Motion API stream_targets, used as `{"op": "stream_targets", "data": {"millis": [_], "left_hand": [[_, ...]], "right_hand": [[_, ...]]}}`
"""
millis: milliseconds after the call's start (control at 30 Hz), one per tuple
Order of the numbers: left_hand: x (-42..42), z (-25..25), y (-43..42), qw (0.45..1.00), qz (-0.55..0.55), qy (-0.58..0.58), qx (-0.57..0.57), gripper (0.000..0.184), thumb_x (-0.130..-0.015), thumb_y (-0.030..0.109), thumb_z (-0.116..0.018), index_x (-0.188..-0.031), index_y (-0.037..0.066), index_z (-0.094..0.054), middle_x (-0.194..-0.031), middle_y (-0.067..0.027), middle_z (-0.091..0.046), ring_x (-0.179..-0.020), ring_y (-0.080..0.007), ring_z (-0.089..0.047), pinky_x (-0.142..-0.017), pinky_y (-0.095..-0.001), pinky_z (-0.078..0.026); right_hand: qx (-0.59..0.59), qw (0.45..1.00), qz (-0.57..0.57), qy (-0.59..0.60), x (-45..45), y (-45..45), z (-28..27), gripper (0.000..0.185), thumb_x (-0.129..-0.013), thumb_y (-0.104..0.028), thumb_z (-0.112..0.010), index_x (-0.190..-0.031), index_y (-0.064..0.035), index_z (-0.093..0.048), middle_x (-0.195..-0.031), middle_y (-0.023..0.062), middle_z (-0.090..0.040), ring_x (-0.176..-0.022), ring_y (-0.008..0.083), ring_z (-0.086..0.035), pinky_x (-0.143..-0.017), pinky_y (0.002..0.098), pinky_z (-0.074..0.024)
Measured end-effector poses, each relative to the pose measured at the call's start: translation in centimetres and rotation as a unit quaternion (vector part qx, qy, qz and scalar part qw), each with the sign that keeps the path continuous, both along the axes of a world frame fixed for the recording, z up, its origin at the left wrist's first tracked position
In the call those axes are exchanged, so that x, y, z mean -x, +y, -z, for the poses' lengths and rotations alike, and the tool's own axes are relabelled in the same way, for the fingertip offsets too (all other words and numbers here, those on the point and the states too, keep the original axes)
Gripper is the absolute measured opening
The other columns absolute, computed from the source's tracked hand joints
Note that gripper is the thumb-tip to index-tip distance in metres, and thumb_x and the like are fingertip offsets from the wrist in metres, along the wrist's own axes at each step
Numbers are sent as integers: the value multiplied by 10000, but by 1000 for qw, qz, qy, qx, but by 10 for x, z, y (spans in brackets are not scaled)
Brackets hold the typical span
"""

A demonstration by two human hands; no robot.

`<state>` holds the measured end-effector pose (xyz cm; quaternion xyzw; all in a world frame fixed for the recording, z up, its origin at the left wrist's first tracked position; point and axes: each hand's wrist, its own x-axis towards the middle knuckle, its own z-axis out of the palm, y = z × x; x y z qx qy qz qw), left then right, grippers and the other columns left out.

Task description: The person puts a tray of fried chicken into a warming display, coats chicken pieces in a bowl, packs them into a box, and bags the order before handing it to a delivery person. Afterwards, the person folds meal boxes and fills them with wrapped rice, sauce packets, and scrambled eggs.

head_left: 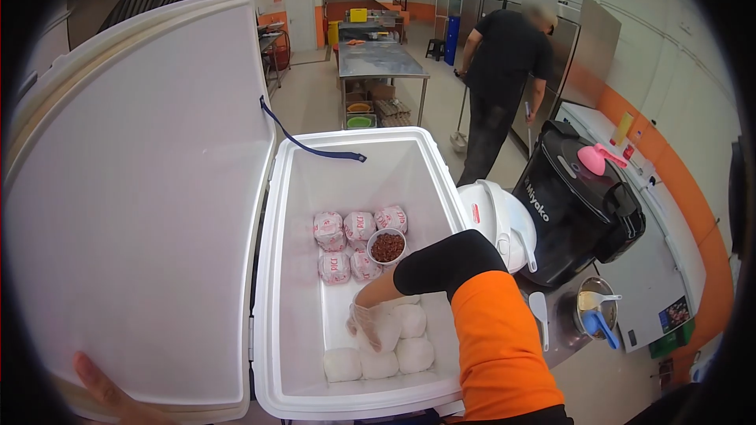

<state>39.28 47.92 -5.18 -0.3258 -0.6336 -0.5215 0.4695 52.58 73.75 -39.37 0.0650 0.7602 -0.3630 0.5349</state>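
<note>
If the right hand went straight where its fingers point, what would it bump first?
Probably the white balls at the bottom of the cooler. The right hand might already touch one; depth is hard to tell.

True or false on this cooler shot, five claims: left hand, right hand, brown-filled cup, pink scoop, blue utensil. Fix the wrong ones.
1. The left hand is at the cooler's open lid. True.
2. The right hand is outside the cooler. False: the right hand reaches down inside the cooler, at the plain white balls.
3. The brown-filled cup is outside the cooler. False: the brown-filled cup is inside, by the wraps printed RICE.
4. The pink scoop lies on top of the black Miyako appliance. True.
5. The blue utensil is on the cooler lid. False: the blue utensil is in the metal bowl.
</note>
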Motion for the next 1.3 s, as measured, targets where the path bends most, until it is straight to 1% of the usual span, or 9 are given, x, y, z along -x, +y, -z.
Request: {"op": "stream_targets", "data": {"millis": [367, 500, 600, 700, 767, 900, 1000, 1100, 1300], "left_hand": [[1, 2, -3, 1000, 1, -5, -3, 569, -919, 280, -449, -1360, -6, -234, -1287, -247, -386, -1055, -252, -550, -807, -339, -530], [3, 2, -5, 1000, -4, -4, -6, 578, -918, 292, -446, -1365, -2, -227, -1297, -249, -374, -1063, -255, -547, -808, -343, -530], [6, 2, -9, 1000, -8, -3, -5, 584, -917, 300, -444, -1368, 2, -221, -1305, -251, -366, -1070, -256, -545, -809, -346, -530], [7, 3, -9, 1000, -8, -2, -2, 591, -917, 309, -442, -1371, 5, -216, -1313, -252, -358, -1076, -258, -542, -810, -349, -531], [7, 4, -9, 1000, -7, 2, -5, 596, -917, 315, -440, -1373, 8, -212, -1318, -253, -352, -1080, -260, -540, -811, -351, -531], [8, 6, -10, 1000, -9, 3, -1, 604, -916, 326, -437, -1378, 12, -205, -1328, -256, -341, -1089, -262, -537, -812, -355, -531], [4, 5, -12, 1000, -14, 5, -5, 611, -916, 334, -435, -1381, 16, -200, -1335, -257, -332, -1095, -264, -534, -813, -357, -531], [-3, 0, -13, 1000, -10, 2, -13, 618, -915, 343, -433, -1384, 19, -194, -1343, -259, -324, -1101, -266, -532, -814, -360, -532], [-14, -9, -12, 998, 41, 41, 12, 618, -890, 313, -336, -1410, 49, -133, -1403, -213, -247, -1254, -303, -379, -990, -425, -395]], "right_hand": [[6, 998, 26, 58, -7, -27, 16, 1003, -455, -420, -868, -1286, -61, -437, -1228, 153, -499, -1107, 276, -487, -915, 378, -419], [51, 996, -10, 78, -3, -26, 17, 757, -559, -246, -837, -1218, -61, -513, -1142, 119, -562, -1049, 242, -534, -879, 364, -451], [108, 994, 26, -23, 1, -21, -7, 757, -579, -317, -813, -1228, -75, -511, -1225, 116, -502, -1147, 247, -451, -921, 371, -401], [136, 989, 23, -46, 11, -7, 13, 599, -650, -259, -763, -1180, -80, -548, -1139, 94, -554, -1065, 225, -516, -871, 364, -434], [199, 975, 63, -80, 12, 4, -24, 504, -704, -241, -723, -1152, -73, -565, -1097, 90, -586, -996, 209, -558, -835, 355, -459], [246, 891, 297, -239, 12, 8, -66, 303, -799, -191, -634, -1070, -56, -619, -1147, 78, -588, -1030, 197, -570, -870, 353, -472], [359, 855, 303, -220, 14, 8, -100, 324, -811, -213, -624, -1074, -26, -608, -1125, 73, -605, -988, 174, -596, -837, 337, -497], [396, 859, 323, 43, -8, 22, -114, 372, -827, -252, -605, -1120, -25, -574, -1148, 81, -591, -997, 168, -592, -843, 329, -495], [476, 639, 583, 158, -114, -44, -225, 476, -836, -336, -546, -1237, -88, -479, -1228, 54, -537, -1079, 186, -550, -899, 362, -468]]}}
